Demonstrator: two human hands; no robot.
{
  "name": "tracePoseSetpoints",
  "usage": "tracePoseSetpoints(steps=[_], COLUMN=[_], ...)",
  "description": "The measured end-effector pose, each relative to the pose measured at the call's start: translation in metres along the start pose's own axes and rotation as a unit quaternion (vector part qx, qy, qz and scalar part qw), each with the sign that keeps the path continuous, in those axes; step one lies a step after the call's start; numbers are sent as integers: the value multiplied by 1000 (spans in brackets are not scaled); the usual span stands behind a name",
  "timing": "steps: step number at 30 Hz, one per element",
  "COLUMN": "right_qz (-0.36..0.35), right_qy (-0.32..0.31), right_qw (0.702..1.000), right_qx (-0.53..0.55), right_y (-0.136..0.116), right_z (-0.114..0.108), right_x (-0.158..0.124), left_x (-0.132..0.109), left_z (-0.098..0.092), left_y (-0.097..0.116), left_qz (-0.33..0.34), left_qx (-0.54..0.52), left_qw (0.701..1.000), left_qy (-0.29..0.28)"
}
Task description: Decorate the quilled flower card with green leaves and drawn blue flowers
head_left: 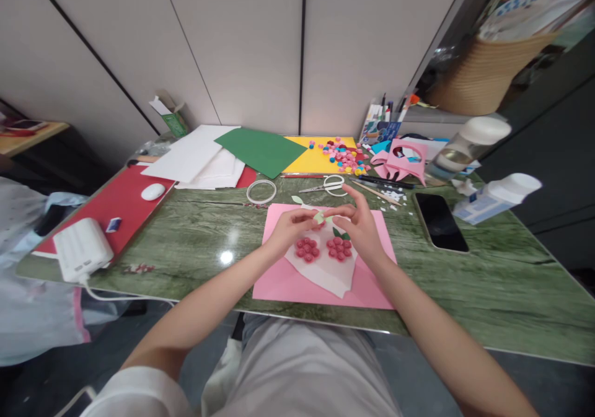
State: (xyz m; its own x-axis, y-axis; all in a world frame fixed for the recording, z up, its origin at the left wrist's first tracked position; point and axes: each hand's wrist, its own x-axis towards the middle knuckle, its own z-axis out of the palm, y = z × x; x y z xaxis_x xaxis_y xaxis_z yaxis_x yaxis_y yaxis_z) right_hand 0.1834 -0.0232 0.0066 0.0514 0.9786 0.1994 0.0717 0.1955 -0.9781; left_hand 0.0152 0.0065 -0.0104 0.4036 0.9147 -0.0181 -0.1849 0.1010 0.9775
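Observation:
My left hand [295, 226] pinches a small light green paper piece [319, 218], leaf-like in shape. My right hand [357, 225] meets it from the other side, with fingertips closed on the piece's right end and one finger raised. Below my hands, a white paper cutout [320, 276] lies on a pink sheet [272, 284]. Two flowers made of dark pink paper coils sit on the cutout, a left flower [307, 250] and a right flower [339, 249]. Dark green leaves [341, 234] top the right flower. Another pink bloom behind my fingers is partly hidden.
Scissors [320, 188], a tape roll [261, 192] and a pale leaf [296, 199] lie beyond the pink sheet. Many coloured coils [344, 157] rest on yellow paper [297, 150]. A phone [440, 222] and bottles [499, 198] stand right; a power bank [82, 250] lies left.

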Motion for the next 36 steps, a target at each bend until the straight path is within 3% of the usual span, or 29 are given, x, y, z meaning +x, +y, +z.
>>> tracePoseSetpoints(steps=[25,36], right_qz=[14,12], right_qy=[10,12], right_qw=[1000,999], right_qx=[-26,-35], right_y=[2,-2], right_z=[-2,-1], right_x=[1,0], left_x=[1,-1], left_z=[2,1], left_y=[0,-2], left_qz=[19,96], left_qx=[40,148], left_qw=[999,984], left_qy=[19,32])
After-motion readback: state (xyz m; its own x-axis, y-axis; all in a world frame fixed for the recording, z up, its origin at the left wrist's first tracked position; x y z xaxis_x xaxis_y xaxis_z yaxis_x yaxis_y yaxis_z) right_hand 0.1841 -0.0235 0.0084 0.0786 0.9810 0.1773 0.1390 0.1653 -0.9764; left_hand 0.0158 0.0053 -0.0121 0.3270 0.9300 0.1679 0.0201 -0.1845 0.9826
